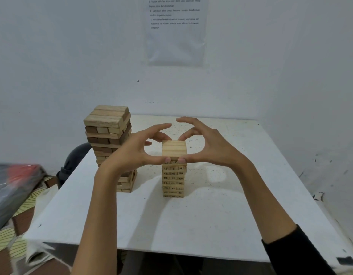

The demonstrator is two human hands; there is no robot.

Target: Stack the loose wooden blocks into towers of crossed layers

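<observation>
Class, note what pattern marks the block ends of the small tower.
Black printed numbers on the small tower; head view.

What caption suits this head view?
Left hand and right hand hold the top of the numbered tower on the white table; a taller tower stands beside it.

Soft overhead light keeps the table (231, 219) and wall (52, 56) bright, with faint, diffuse shadows beside the tower (173, 181) and under the arms (96, 205). The centre is sharp, but text on the poster (175, 36) is soft, the grey bundle (11, 187) at the left edge is smeared, and the wide lens bows the table's edges.
</observation>
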